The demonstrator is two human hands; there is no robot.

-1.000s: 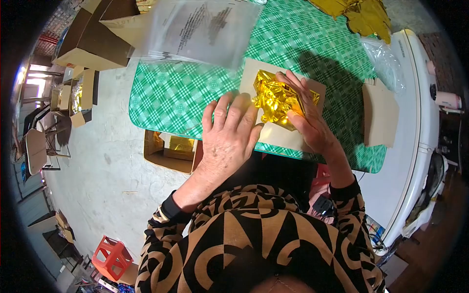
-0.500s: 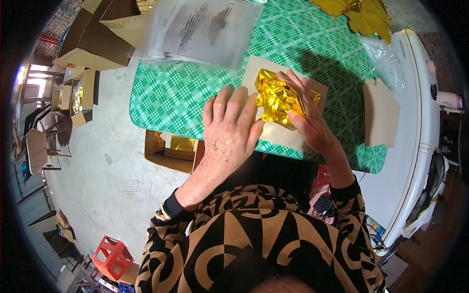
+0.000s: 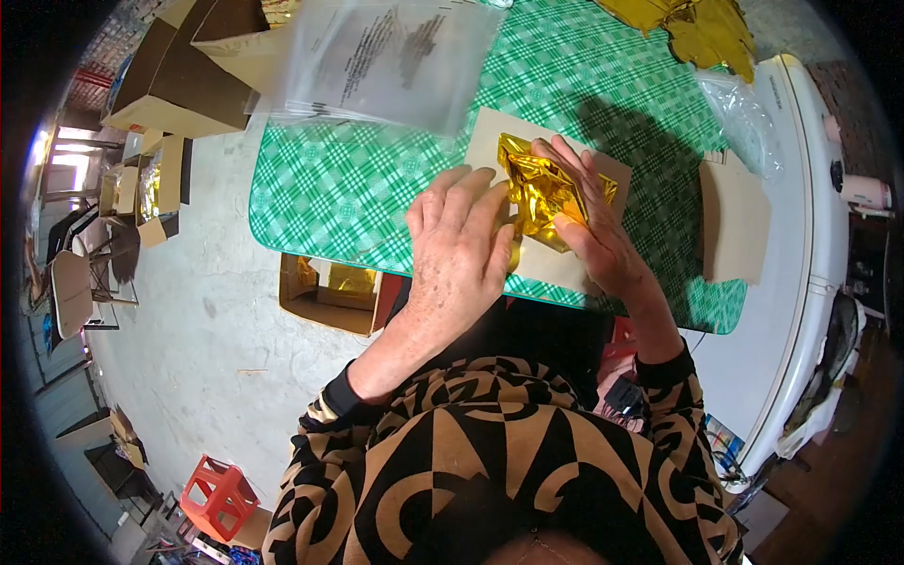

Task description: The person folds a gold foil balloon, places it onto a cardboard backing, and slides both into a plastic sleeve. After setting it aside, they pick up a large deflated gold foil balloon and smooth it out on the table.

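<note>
Crinkled shiny gold foil [image 3: 539,193] lies on a beige cardboard sheet [image 3: 556,267], on a table with a green checked cover [image 3: 330,193]. My right hand [image 3: 595,217] is wrapped over the foil's right side, thumb and fingers pressed on it. At the foil's left edge is my left hand [image 3: 463,231], its fingers bent and slightly apart. Nothing shows in my left hand; its fingertips are near or against the foil, and I cannot tell which.
Clear plastic bags [image 3: 386,61] lie at the table's back left, beside cardboard boxes [image 3: 179,85]. More gold foil [image 3: 711,33] is at the back right. A cardboard piece [image 3: 734,221] lies right. Below the table's front edge is an open box [image 3: 325,315]. A red stool [image 3: 218,499] stands lower left.
My left hand has shifted slightly right, with its fingers more bent. The foil's left side has been pushed in and reshaped. My right hand has stayed in place.
</note>
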